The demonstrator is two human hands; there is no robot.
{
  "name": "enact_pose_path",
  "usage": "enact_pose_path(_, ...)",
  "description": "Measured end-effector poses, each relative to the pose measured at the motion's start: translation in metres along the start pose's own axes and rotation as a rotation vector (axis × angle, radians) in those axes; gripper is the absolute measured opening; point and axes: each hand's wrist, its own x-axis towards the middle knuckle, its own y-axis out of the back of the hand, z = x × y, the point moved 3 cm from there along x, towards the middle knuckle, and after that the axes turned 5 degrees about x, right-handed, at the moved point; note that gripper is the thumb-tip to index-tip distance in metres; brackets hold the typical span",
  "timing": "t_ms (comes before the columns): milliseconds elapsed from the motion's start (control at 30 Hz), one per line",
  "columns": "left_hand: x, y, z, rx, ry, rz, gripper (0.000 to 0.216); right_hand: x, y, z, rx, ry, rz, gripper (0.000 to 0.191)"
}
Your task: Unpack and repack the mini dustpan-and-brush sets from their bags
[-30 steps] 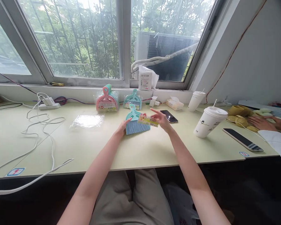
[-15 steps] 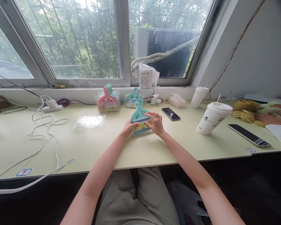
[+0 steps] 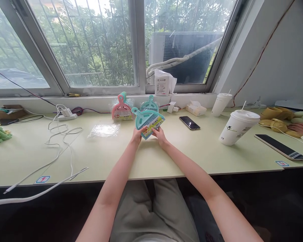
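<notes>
A turquoise mini dustpan and brush set (image 3: 145, 118) with a yellow printed label is held up over the table, its handle tilted to the left. My left hand (image 3: 138, 135) grips its lower left edge, thumb on the front. At the lower right, my right hand (image 3: 159, 135) pinches the label side with thumb and fingers. Behind it stand a wrapped pink set (image 3: 121, 108), with several green handles behind, and a wrapped turquoise set (image 3: 150, 103). Flat on the table to the left lies a clear plastic bag (image 3: 104, 130).
White cables (image 3: 65, 134) trail over the left side near a power strip (image 3: 68, 116). To the right are a phone (image 3: 189, 122), a tissue pack (image 3: 196, 108), two white cups (image 3: 238, 127) and a larger phone (image 3: 280, 147). Another person's hand (image 3: 301, 129) rests at the far right.
The dustpan and brush set has turned, its handle swinging from upright to the left. My right hand has moved down to its lower right edge. The view has shifted left.
</notes>
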Motion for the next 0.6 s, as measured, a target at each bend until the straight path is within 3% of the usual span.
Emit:
enact_pose_path(200,0.001,-0.005,-0.005,0.004,0.080,-0.032,0.050,-0.003,0.022,-0.010,0.032,-0.081,0.071,0.017)
enact_pose_path(467,0.004,0.004,-0.004,0.057,0.093,-0.022,0.054,-0.006,0.012,-0.002,0.044,-0.136,0.039,0.018)
enact_pose_path(600,0.002,0.001,0.007,0.150,0.083,-0.095,0.055,-0.006,0.014,-0.003,0.059,-0.134,0.046,0.017)
